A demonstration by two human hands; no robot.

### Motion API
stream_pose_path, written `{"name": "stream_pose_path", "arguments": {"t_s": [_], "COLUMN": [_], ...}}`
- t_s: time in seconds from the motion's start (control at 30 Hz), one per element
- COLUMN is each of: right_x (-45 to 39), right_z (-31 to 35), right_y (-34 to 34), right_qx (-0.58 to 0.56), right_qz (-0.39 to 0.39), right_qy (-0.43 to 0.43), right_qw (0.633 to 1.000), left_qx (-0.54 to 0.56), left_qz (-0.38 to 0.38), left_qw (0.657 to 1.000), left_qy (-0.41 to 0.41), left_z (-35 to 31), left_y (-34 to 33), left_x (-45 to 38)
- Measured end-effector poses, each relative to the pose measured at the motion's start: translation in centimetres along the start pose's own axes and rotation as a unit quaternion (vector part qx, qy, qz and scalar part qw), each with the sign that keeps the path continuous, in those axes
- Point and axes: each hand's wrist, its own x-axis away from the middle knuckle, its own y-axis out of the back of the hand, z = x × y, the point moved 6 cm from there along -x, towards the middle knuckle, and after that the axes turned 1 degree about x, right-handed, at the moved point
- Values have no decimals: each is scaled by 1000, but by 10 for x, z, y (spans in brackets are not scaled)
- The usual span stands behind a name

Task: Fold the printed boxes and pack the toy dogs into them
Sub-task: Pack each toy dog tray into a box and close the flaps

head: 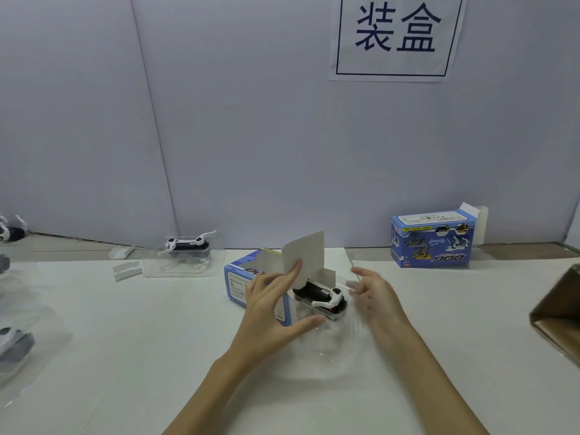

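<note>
A blue printed box point(240, 282) lies on its side on the white table point(125, 340), its open end facing right with a grey flap point(309, 252) raised. My left hand point(273, 306) grips the box at that open end, one finger on the flap and the thumb below. A black-and-white toy dog point(323, 295) in a clear plastic tray sticks halfway out of the opening. My right hand point(373, 293) hovers just right of the tray, fingers relaxed and spread. I cannot tell whether it touches the clear plastic.
A folded blue box point(431, 240) stands at the back right. Another toy dog point(188, 244) in a clear tray sits back left, with white inserts point(125, 268) beside it. More dogs in plastic point(12, 340) lie at the left edge. A brown carton point(558, 312) is at the right.
</note>
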Motion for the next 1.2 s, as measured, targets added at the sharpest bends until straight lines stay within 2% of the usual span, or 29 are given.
{"name": "stream_pose_path", "arguments": {"t_s": [0.07, 0.17, 0.33, 0.5, 0.67, 0.8, 1.03, 1.2], "right_x": [4, 7, -1, -2, 2, 5, 1, 9], "right_z": [-4, -1, 1, 1, 1, 4, -8, 6], "right_y": [-13, -23, -24, -23, -27, -31, -34, -29], "right_qx": [24, 27, -13, 32, 117, 163, 102, 106], "right_qz": [75, 131, 140, 155, 156, 140, 104, 16], "right_qy": [-18, 10, 44, 56, 108, 193, 196, 268], "right_qw": [997, 991, 989, 986, 975, 957, 970, 958], "left_qx": [24, 37, 58, 64, 67, 53, 71, 111], "left_qz": [-28, -52, -38, -63, -102, -98, -105, -83], "left_qw": [999, 997, 996, 994, 991, 994, 992, 990], "left_qy": [21, 43, 57, 58, 50, 6, -12, -11], "left_z": [1, 0, 1, 4, 7, -3, -8, -18], "left_y": [3, 7, 8, 10, 17, 15, 13, 16], "left_x": [0, -1, -2, -2, -1, -4, -4, -5]}}
